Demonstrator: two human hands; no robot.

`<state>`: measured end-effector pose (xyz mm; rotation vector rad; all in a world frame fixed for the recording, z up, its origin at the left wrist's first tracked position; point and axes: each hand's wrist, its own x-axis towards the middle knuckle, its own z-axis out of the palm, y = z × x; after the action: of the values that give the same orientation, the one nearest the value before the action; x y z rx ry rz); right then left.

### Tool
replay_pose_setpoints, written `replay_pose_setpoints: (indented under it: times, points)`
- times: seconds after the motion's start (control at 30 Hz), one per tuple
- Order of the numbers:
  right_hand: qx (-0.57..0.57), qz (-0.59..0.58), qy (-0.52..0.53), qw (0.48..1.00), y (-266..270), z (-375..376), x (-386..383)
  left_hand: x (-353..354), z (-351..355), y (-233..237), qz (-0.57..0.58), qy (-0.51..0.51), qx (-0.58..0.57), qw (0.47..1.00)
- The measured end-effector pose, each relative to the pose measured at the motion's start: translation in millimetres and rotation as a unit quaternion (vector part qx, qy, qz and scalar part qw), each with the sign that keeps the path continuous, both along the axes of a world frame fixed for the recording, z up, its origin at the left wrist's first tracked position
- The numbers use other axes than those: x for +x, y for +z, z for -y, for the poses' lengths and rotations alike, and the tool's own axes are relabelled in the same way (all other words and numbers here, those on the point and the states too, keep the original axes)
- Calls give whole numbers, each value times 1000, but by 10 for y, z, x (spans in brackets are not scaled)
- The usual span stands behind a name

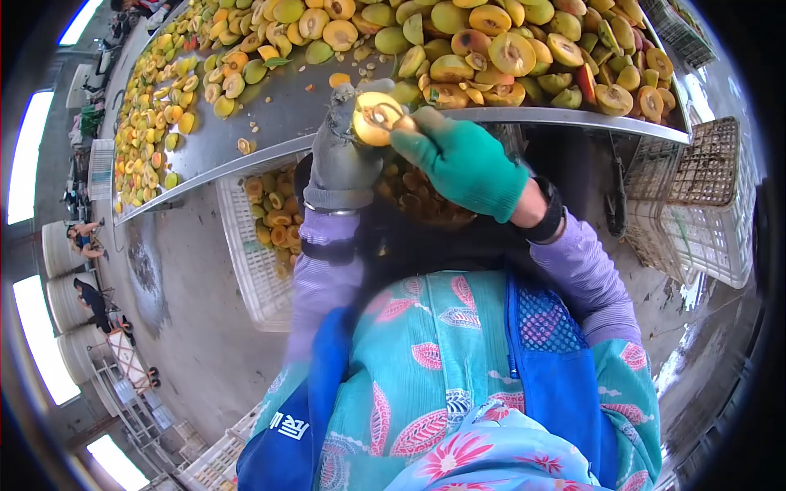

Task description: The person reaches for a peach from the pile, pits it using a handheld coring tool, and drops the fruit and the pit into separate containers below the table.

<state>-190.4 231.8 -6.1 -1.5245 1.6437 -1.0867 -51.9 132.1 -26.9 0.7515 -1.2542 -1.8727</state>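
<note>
We've got our left hand (344, 151) gripping a cut fruit (370, 123) at 12 o'clock, right hand (471, 164) pinched closed against it, fruit pile (512, 56) at 1.

Both arms extended fwd from body, purple sleeves. L hand (348, 135): grey glove, raised, fingers upward and curled, palm side partly hidden; band at L wrist, dark band around sleeve below it. R hand (458, 159): green glove, angled inward twd L hand, thumb and fingers pinched tog. R wrist: bare skin betw. glove and sleeve, dark band. Hands close tog., in front of torso; R elbow bent.
</note>
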Motion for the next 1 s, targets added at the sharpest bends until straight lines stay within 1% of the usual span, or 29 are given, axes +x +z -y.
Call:
replay_pose_setpoints:
  times: [0.07,0.1,0.17,0.2,0.27,0.3,0.37,0.4,0.43,0.47,0.5,0.53,0.57,0.6,0.63,0.67,0.73,0.77,0.8,0.83,0.9,0.93,1.0]
  points:
    - [8,-100,13,995,-37,62,13,-9,-21,46,-29,0,58,998]
    - [-1,-98,14,995,-57,75,13,-10,-33,77,-44,0,87,995]
    - [-17,-91,22,995,-63,87,39,33,-91,143,-15,-14,-51,998]
    - [-14,-89,21,996,-57,91,53,69,-65,120,-3,-29,-70,997]
    - [-9,-83,17,996,-44,84,82,88,-52,108,5,-40,-66,997]
    - [-4,-79,19,997,-49,87,87,83,-57,126,1,-35,-44,998]
    - [7,-71,21,997,-66,99,83,81,-71,187,49,-18,-59,997]
    - [-9,-81,33,996,-114,93,80,84,-96,229,100,-6,-95,990]
    - [-27,-91,43,995,-191,86,75,91,-46,180,154,-11,-183,971]
    - [-44,-101,54,992,-240,84,67,99,4,131,207,-7,-270,940]
    - [-22,-84,50,995,-258,80,57,126,215,-84,259,-18,-401,879]
    - [1,-68,46,997,-270,69,43,141,317,-209,303,-29,-522,797]
    - [23,-51,40,998,-275,61,33,126,296,-155,276,-74,-438,853]
    - [23,-34,34,999,-276,58,30,110,290,-76,244,-119,-351,896]
    - [22,-16,28,999,-279,56,36,99,275,29,210,-162,-259,929]
    - [23,4,24,999,-298,49,52,89,119,253,231,-141,-317,909]
    - [17,158,0,987,-466,134,66,56,76,-33,143,-61,-365,918]
    - [13,233,-14,972,-490,170,69,13,52,-95,96,-22,-387,917]
    - [45,296,-6,954,-491,174,67,29,-30,-121,-4,-40,-155,987]
    - [78,356,-4,931,-469,179,70,27,-52,-139,-14,-22,-141,990]
    - [5,228,2,974,-455,146,97,38,-92,-173,-36,21,-111,993]
    - [10,147,-11,989,-405,120,108,52,-94,-153,-106,9,41,994]
    - [14,-16,-41,999,-202,81,88,37,-80,-96,-116,23,73,990]
